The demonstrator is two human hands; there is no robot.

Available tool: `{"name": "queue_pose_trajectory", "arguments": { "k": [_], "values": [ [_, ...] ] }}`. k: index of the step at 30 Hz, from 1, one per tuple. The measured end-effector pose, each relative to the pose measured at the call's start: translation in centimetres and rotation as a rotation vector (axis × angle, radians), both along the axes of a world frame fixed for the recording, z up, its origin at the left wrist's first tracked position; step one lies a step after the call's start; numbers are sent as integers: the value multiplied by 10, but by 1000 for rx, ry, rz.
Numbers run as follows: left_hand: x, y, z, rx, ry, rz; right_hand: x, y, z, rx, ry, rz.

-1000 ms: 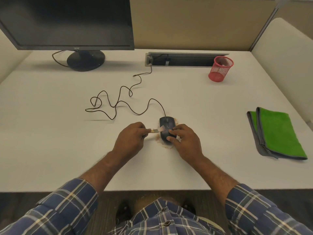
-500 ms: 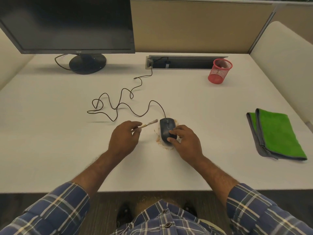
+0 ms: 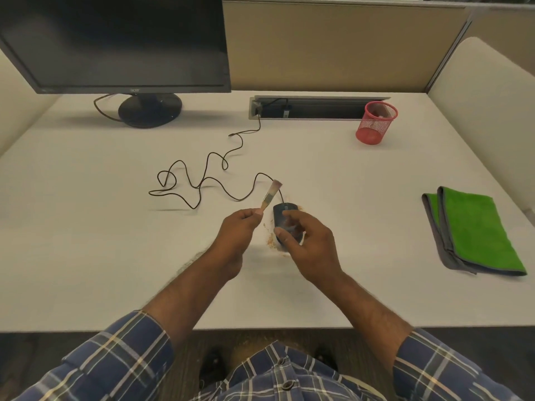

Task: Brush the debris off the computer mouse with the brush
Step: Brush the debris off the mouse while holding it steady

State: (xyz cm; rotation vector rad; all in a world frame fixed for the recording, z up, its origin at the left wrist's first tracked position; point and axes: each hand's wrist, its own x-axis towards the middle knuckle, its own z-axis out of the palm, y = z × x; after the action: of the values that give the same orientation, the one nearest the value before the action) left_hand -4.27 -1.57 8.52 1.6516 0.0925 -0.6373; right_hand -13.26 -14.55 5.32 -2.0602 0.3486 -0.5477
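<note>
1. Head view, direction: the brush (image 3: pixel 270 196) is off the counter (image 3: pixel 86 256), its long axis slanting up and to the right, with the bristles at the far end and the wooden handle end toward the person. The mouse (image 3: pixel 282 217) lies with its long axis running away from the person, front end and cord (image 3: pixel 202 183) pointing to the far side of the counter.
2. Head view, looks: the brush is small and flat, with a pale wooden handle, a light metal band and light bristles that are somewhat blurred. The mouse is dark, and brownish crumbs (image 3: pixel 270 241) lie on the counter along its left and near edges, with a few at its far right.
3. Head view, hands: the left hand (image 3: pixel 237 230) pinches the handle end of the brush between thumb and fingertips, just left of the mouse. The right hand (image 3: pixel 307 241) is over the near half of the mouse with curled fingers; it appears to hold the mouse at its sides, though motion blur makes the contact hard to confirm.
4. Head view, surroundings: a folded green cloth (image 3: pixel 477 230) lies well to the right, and a red mesh cup (image 3: pixel 375 123) stands at the far side.
</note>
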Motion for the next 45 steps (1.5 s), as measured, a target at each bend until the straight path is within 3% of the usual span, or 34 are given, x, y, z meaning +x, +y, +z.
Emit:
{"name": "queue_pose_trajectory", "arguments": {
  "k": [3,6,13,23,27,31,35,40,45],
  "values": [
    [-7,-12,4,-226,180,21,2,12,9,218,-1,70],
    [-14,-20,8,-373,281,31,1,17,12,263,22,100],
    [-15,-26,4,-367,261,3,0,8,14,327,33,40],
    [2,-25,-8,-46,-56,59,8,-10,7,235,33,-98],
    [25,-11,-28,170,-339,77,9,-31,10,322,-5,-242],
    [45,6,-52,475,-709,-77,11,-53,7,352,3,-392],
    [53,13,-69,673,-942,-209,10,-69,5,354,-3,-483],
    [49,19,-85,782,-1058,-268,12,-86,0,298,-17,-549],
    [50,17,-83,816,-963,-318,27,-117,9,172,-47,-599]
  ]
}}
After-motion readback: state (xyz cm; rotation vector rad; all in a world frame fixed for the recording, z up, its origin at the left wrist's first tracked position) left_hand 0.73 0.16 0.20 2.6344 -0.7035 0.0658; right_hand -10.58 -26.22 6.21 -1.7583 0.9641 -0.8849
